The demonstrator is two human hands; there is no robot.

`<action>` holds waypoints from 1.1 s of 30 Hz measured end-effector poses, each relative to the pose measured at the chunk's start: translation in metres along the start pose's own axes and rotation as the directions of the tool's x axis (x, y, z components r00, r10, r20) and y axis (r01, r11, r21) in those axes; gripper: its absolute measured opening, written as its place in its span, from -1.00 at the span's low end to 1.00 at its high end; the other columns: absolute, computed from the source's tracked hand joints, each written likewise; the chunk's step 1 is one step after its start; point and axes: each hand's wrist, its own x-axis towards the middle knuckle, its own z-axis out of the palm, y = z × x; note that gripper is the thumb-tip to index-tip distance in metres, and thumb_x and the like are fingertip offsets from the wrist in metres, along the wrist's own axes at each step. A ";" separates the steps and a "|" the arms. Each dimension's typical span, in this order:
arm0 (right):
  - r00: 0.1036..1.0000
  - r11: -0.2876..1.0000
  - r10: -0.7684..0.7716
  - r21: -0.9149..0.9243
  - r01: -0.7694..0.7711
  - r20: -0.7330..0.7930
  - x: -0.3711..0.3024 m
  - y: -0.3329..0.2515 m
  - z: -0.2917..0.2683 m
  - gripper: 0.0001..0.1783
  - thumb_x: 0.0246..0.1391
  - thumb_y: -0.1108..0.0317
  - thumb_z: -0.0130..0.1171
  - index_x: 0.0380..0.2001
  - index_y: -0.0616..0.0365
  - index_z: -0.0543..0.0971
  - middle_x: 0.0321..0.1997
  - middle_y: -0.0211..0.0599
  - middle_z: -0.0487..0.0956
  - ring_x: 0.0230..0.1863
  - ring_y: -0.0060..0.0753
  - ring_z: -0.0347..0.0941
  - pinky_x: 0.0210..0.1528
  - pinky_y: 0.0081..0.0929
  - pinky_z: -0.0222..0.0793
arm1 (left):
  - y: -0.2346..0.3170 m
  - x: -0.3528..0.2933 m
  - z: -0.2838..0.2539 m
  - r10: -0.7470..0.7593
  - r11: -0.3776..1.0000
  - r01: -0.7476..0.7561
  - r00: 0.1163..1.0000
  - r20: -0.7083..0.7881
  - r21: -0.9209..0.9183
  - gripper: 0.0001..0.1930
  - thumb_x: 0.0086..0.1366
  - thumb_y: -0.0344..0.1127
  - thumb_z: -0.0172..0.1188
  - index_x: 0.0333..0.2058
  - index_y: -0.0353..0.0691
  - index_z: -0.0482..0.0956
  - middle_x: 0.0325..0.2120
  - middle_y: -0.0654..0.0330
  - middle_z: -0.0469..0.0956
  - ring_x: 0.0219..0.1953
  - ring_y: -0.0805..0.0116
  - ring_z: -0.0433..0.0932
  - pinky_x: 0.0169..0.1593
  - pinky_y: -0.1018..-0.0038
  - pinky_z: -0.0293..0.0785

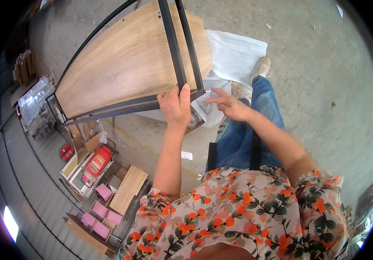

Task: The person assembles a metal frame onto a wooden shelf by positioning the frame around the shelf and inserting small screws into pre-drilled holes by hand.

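My left hand [177, 107] is clenched around the near corner of the black metal frame [172, 45], thumb lying along the top of a bar and the other fingers wrapped over the rail. My right hand [229, 106] is just beside that same corner, to its right, with two fingers stretched toward it and parted from each other, so I read that grip as released; a thin pale sliver shows between the fingertips and the frame, but I cannot tell what it is or whether I touch it. The frame stands ahead of me and to the left, tilted across my view, with two nearly parallel bars running away from my left hand and long rails reaching off to the left. A wood-grain panel [117, 71] fills much of the space behind those bars and shows on their right side too. White packing sheet [237, 48] is spread on the concrete floor [321, 82] beyond my right hand, close to the shoes [262, 68] and blue jeans [262, 102]. Well off to the left, I see a red canister [98, 161], a wood-grain board [128, 190] and pink blocks [100, 209] in a cardboard box [87, 238].
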 end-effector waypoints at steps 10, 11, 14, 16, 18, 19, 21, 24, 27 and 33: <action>0.974 0.923 0.227 0.323 -0.211 -0.011 0.043 -0.006 -0.021 -0.51 -0.05 0.50 -0.31 0.03 0.03 0.18 0.08 -0.28 0.15 -0.06 -0.35 0.22 -0.11 -0.54 0.26 | 0.005 -0.001 -0.004 -0.121 0.992 0.119 0.987 0.109 0.031 -0.69 0.08 -0.20 -0.04 -0.73 -0.26 0.30 -0.76 0.12 0.28 -0.56 0.15 0.18 -0.35 0.37 0.15; 0.974 0.923 0.226 0.322 -0.210 -0.013 0.038 -0.011 -0.021 -0.51 -0.05 0.50 -0.31 0.03 0.03 0.18 0.08 -0.28 0.15 -0.06 -0.35 0.22 -0.11 -0.54 0.26 | 0.004 0.000 -0.003 -0.120 0.993 0.117 0.987 0.108 0.030 -0.69 0.08 -0.20 -0.04 -0.73 -0.26 0.30 -0.76 0.12 0.28 -0.56 0.15 0.18 -0.35 0.37 0.15; 0.999 0.944 -0.001 0.329 -0.012 0.039 0.013 -0.014 -0.008 -0.47 -0.14 0.55 -0.30 -0.02 -0.05 0.28 0.10 -0.14 0.09 -0.13 -0.39 0.23 -0.17 -0.54 0.28 | 0.001 0.001 -0.001 -0.005 1.000 0.005 1.000 -0.005 0.005 -0.68 0.05 -0.25 0.00 -0.79 -0.23 0.24 -0.84 0.12 0.21 -0.71 0.17 0.18 -0.41 0.41 0.08; 0.995 0.971 0.052 0.229 -0.070 0.085 0.000 -0.002 -0.002 -0.48 -0.15 0.56 -0.30 -0.04 -0.05 0.29 0.12 -0.14 0.07 -0.11 -0.38 0.22 -0.17 -0.53 0.29 | 0.001 0.001 -0.002 -0.014 1.000 0.014 1.000 0.005 0.018 -0.68 0.05 -0.25 0.00 -0.79 -0.23 0.23 -0.84 0.12 0.21 -0.71 0.17 0.18 -0.40 0.41 0.09; 0.996 0.994 0.075 0.078 -0.079 0.049 -0.003 0.019 0.005 -0.52 -0.13 0.56 -0.30 -0.10 -0.01 0.36 0.16 -0.14 -0.02 -0.15 -0.35 0.28 -0.19 -0.53 0.30 | 0.004 0.000 -0.003 -0.085 0.996 0.084 0.996 0.041 0.022 -0.69 0.06 -0.23 -0.01 -0.76 -0.25 0.26 -0.81 0.12 0.24 -0.63 0.17 0.19 -0.37 0.39 0.12; 0.996 0.994 0.077 0.077 -0.081 0.046 0.002 0.030 0.005 -0.52 -0.13 0.56 -0.30 -0.10 -0.01 0.36 0.16 -0.14 -0.02 -0.15 -0.35 0.28 -0.19 -0.53 0.30 | 0.006 0.000 -0.004 -0.151 0.988 0.149 0.985 0.079 0.031 -0.68 0.07 -0.20 -0.03 -0.74 -0.27 0.29 -0.77 0.12 0.27 -0.55 0.16 0.19 -0.34 0.37 0.15; 0.983 0.965 0.178 0.205 -0.166 -0.039 0.021 0.032 0.001 -0.57 -0.12 0.56 -0.28 -0.12 0.12 0.37 0.13 -0.14 0.04 -0.18 -0.35 0.32 -0.17 -0.59 0.28 | 0.008 0.000 -0.007 -0.141 0.990 0.139 0.986 0.093 0.030 -0.69 0.07 -0.20 -0.03 -0.74 -0.27 0.29 -0.77 0.12 0.27 -0.55 0.17 0.20 -0.34 0.38 0.15; 0.957 0.788 0.275 0.592 -0.169 -0.093 0.044 0.020 -0.005 -0.61 -0.12 0.56 -0.25 -0.14 0.27 0.36 0.06 -0.16 0.19 -0.15 -0.37 0.30 -0.15 -0.62 0.26 | 0.005 -0.001 -0.006 -0.127 0.992 0.124 0.986 0.110 0.032 -0.69 0.07 -0.21 -0.03 -0.74 -0.27 0.29 -0.77 0.12 0.27 -0.54 0.17 0.20 -0.34 0.38 0.15; 0.978 0.796 0.209 0.579 -0.177 0.012 0.055 -0.003 -0.016 -0.60 -0.14 0.57 -0.22 -0.12 0.34 0.32 -0.06 -0.15 0.32 -0.15 -0.38 0.31 -0.15 -0.62 0.26 | 0.005 -0.001 -0.004 -0.131 0.991 0.129 0.987 0.099 0.021 -0.69 0.07 -0.21 -0.03 -0.74 -0.27 0.29 -0.76 0.11 0.28 -0.54 0.17 0.20 -0.34 0.38 0.15; 0.959 0.776 0.264 0.613 -0.146 -0.106 0.043 0.023 -0.010 -0.64 -0.06 0.35 -0.07 -0.18 0.34 0.35 -0.30 -0.20 0.43 -0.33 -0.51 0.36 -0.32 -0.67 0.32 | 0.005 0.000 -0.006 -0.142 0.989 0.138 0.984 0.106 0.052 -0.70 0.07 -0.22 -0.04 -0.73 -0.27 0.31 -0.77 0.12 0.29 -0.53 0.17 0.21 -0.33 0.38 0.16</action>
